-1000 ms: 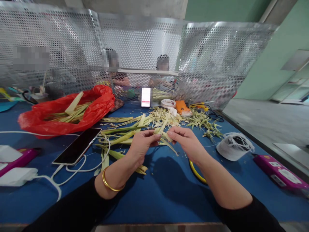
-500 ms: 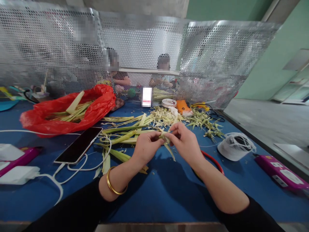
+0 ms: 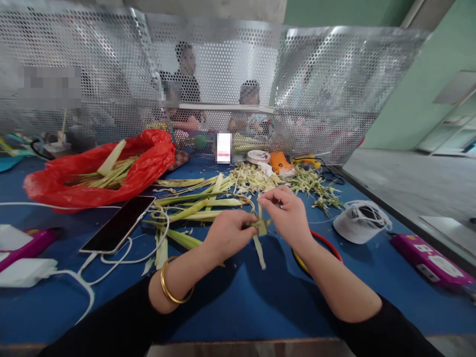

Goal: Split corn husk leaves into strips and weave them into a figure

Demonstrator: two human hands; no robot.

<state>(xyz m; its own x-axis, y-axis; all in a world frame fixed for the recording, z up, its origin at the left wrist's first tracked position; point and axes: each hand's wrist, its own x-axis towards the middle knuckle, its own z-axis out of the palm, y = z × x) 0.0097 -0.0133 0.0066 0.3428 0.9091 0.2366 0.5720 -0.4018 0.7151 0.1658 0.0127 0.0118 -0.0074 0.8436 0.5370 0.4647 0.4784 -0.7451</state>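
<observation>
A small woven piece of pale green leaf strips (image 3: pixel 262 227) hangs between my hands above the blue table, with one strip dangling below it. My left hand (image 3: pixel 231 232), with a gold bangle at the wrist, pinches the piece at its left edge. Above and to the right, my right hand (image 3: pixel 285 212) has thumb and forefinger closed on the upper end of a strip that rises from the piece. Long green leaves (image 3: pixel 193 214) lie left of my hands, and a heap of pale trimmings (image 3: pixel 253 178) lies beyond them.
Left are a red plastic bag (image 3: pixel 148 171) of leaves, a phone (image 3: pixel 117 224), white cables and chargers (image 3: pixel 28 272). Right are a roll of white cord (image 3: pixel 359 225), a purple packet (image 3: pixel 431 260) and a red-yellow ring (image 3: pixel 327 242). People sit behind the perforated screen (image 3: pixel 316 89).
My left hand has moved slightly down, and my right hand has parted from it, drawing a strip upward. The woven piece now hangs lower. Another person shows behind the screen.
</observation>
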